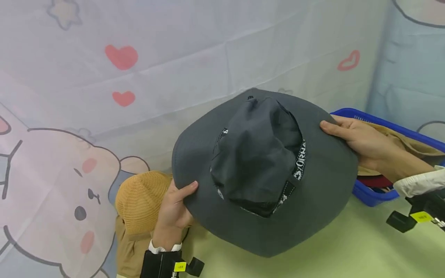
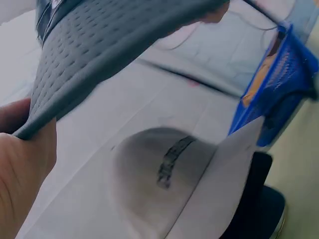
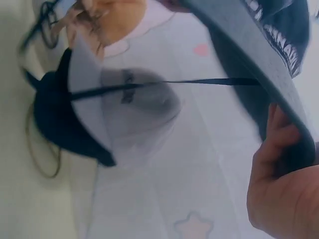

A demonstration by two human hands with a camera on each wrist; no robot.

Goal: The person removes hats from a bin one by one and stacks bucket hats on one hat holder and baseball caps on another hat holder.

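I hold a dark grey wide-brimmed hat point(image 1: 264, 170), crown up, above the table with both hands. My left hand point(image 1: 180, 200) pinches the brim's left edge, thumb on top. My right hand point(image 1: 342, 133) pinches the right edge above a blue basket point(image 1: 372, 195). In the left wrist view the mesh underside of the hat point(image 2: 99, 45) runs over my left hand point(image 2: 22, 159). From the right wrist, the hat point(image 3: 259, 64) passes over my right hand point(image 3: 279, 189) and its thin chin cord point(image 3: 174, 83) hangs below. Under the hat lies a pale cap with a dark peak point(image 3: 119, 107).
An orange knit beanie point(image 1: 139, 200) sits on a tan garment point(image 1: 126, 247) by my left hand. The blue basket holds a beige hat point(image 1: 410, 144) and red fabric point(image 1: 373, 180). A cartoon-print cloth point(image 1: 139, 77) hangs behind. The tabletop point(image 1: 347, 247) is pale green.
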